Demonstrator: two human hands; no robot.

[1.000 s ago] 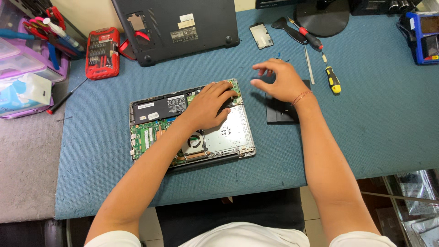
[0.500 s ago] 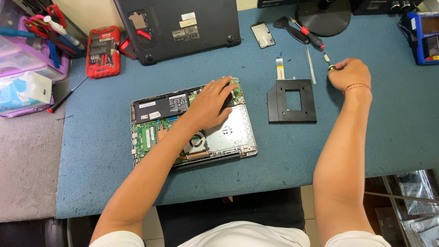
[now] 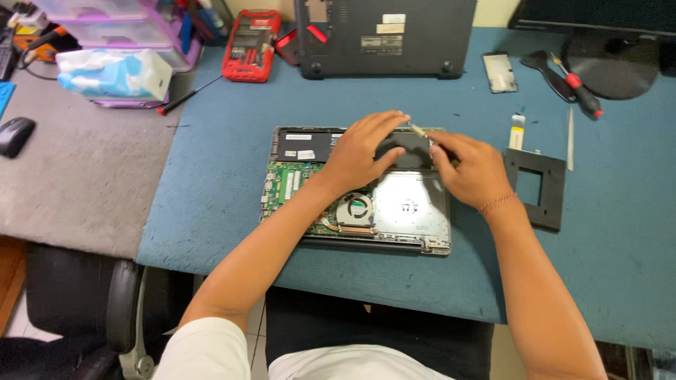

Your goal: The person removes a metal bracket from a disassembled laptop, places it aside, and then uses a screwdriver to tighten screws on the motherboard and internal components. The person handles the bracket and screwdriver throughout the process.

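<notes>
Looking down from the head camera, a seated person is working over an opened laptop base [image 3: 359, 190] lying near the middle of a blue desk [image 3: 211, 176], its green circuit board and round cooling fan [image 3: 354, 209] exposed.

The left hand [image 3: 362, 151] is resting flat, fingers spread, on the dark upper part of the laptop base, pressing on it without gripping anything. The right hand [image 3: 473, 171] is sitting at the upper right corner of the base, fingers curled around the handle of a small screwdriver [image 3: 417, 130]; only its slim light-coloured shaft is showing, angling up and left between the two hands. Whether the tip is touching the laptop cannot be told.

Just right of the right hand, a black square frame [image 3: 536, 188] is lying flat on the desk, with a pale ribbon strip [image 3: 517, 131] just above it. Farther back, a dark laptop cover [image 3: 394, 35] is lying along the far edge, a red tool case [image 3: 251, 44] to its left and a red-handled screwdriver [image 3: 577, 88] to its right. A tissue pack [image 3: 113, 74] is sitting beside stacked plastic boxes at the far left, and a black mouse [image 3: 15, 135] is resting on a grey mat [image 3: 77, 183].
</notes>
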